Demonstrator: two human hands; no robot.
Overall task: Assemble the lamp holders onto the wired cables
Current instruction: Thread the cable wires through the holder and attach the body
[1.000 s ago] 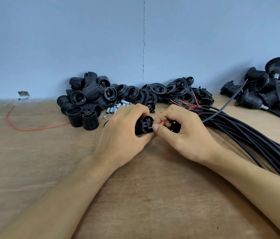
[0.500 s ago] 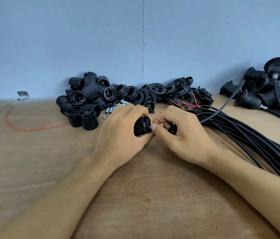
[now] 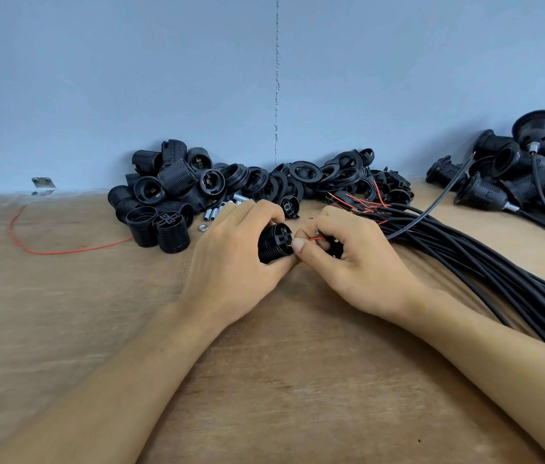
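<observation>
Holder (image 3: 274, 242), ribbed black plastic, over mid desk (image 3: 264, 380): judged light and rigid, ribs give purchase. The left hand (image 3: 234, 262) has its grip wrapped round the barrel. Red wire (image 3: 314, 240) at its 3 o'clock: thin, floppy, pinched near the tip by the right hand (image 3: 358, 262), which probably also cups a second black part. Best held close to the end.

Left grip (image 3: 231, 262) has rolled lamp holder (image 3: 273, 244) back; terminal face, turned away half second ago, shows again toward right grip (image 3: 361, 262); red wire (image 3: 314, 239) pinched there has shifted slightly left, tip now at that face
</observation>
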